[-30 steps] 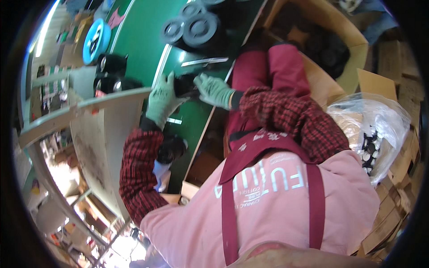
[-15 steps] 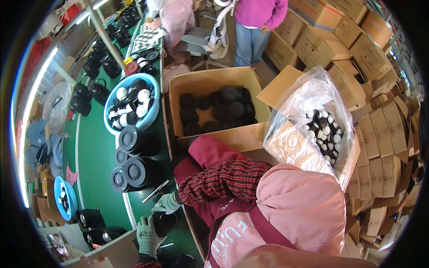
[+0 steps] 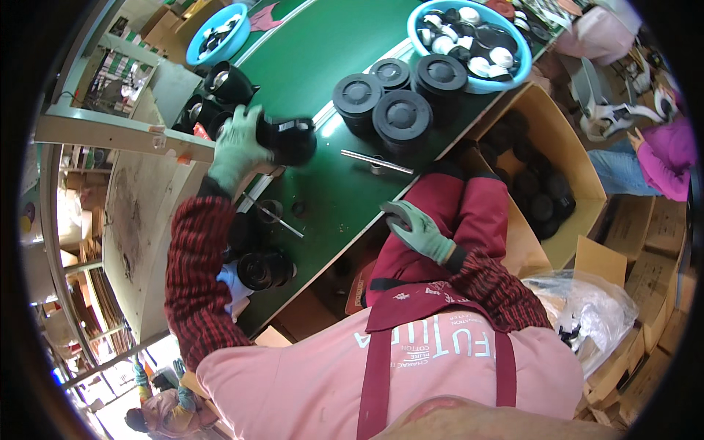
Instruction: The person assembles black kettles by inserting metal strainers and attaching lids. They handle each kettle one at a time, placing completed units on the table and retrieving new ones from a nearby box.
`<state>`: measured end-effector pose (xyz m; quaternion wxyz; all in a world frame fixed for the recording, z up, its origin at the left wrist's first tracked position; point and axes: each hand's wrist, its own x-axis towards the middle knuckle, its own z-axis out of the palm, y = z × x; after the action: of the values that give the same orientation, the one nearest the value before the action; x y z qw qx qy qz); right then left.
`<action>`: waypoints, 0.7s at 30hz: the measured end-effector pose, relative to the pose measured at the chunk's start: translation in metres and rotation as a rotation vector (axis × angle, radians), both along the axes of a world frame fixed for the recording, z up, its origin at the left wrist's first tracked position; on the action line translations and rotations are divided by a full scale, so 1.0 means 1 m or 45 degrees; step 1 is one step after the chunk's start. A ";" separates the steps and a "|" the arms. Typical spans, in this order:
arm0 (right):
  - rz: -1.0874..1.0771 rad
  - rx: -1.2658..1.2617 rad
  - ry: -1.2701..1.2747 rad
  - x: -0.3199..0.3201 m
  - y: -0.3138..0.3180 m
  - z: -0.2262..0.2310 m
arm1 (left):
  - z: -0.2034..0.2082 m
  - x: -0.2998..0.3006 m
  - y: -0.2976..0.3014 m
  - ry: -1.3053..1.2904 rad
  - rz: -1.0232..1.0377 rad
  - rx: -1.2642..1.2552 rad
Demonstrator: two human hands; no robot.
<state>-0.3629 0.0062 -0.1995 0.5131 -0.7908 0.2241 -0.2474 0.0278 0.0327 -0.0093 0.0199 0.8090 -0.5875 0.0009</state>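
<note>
My left hand (image 3: 242,143), in a pale green glove, grips a glossy black jug (image 3: 293,141) tilted on its side over the green bench. The jug is slightly blurred, and its underside is hidden. My right hand (image 3: 422,233), gloved too, hovers above my lap by the bench edge. Its fingers are loosely curled with a dark grey palm side showing, and I make out no object in it. A metal rod (image 3: 367,158) lies on the bench between the hands. Nearer me lie a thin metal rod (image 3: 275,216) and a dark ring (image 3: 270,211).
Several black lidded cylinders (image 3: 402,117) stand beyond the rod. A blue basin (image 3: 524,73) of black and white caps is behind them. Black jugs (image 3: 265,270) stand near my left arm. An open carton (image 3: 579,169) of black parts is beside the bench at right.
My view has turned toward the left. My hands, close together around a black object earlier, are now apart: the left has the jug farther across the bench, the right is over my lap.
</note>
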 end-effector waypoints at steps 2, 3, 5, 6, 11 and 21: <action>0.076 0.132 0.124 -0.020 0.000 -0.002 | -0.014 0.027 -0.044 -0.100 0.040 -0.103; 0.075 0.182 0.089 -0.026 0.001 -0.005 | -0.027 0.041 -0.065 -0.137 0.021 -0.175; 0.073 0.227 0.074 -0.039 0.003 -0.012 | -0.057 0.070 -0.109 -0.143 -0.009 -0.241; 0.083 0.238 0.121 -0.044 0.004 -0.015 | -0.070 0.085 -0.130 -0.183 -0.001 -0.178; 0.068 0.407 0.205 -0.062 0.005 -0.028 | -0.124 0.093 -0.184 -0.210 0.055 -0.282; -0.020 0.507 0.197 -0.055 -0.011 -0.049 | -0.151 0.119 -0.081 -0.672 1.081 0.196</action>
<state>-0.4175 -0.0053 -0.2481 0.6385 -0.6886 0.3134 -0.1410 0.1471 -0.0481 -0.1606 -0.1912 0.9479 -0.1900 0.1699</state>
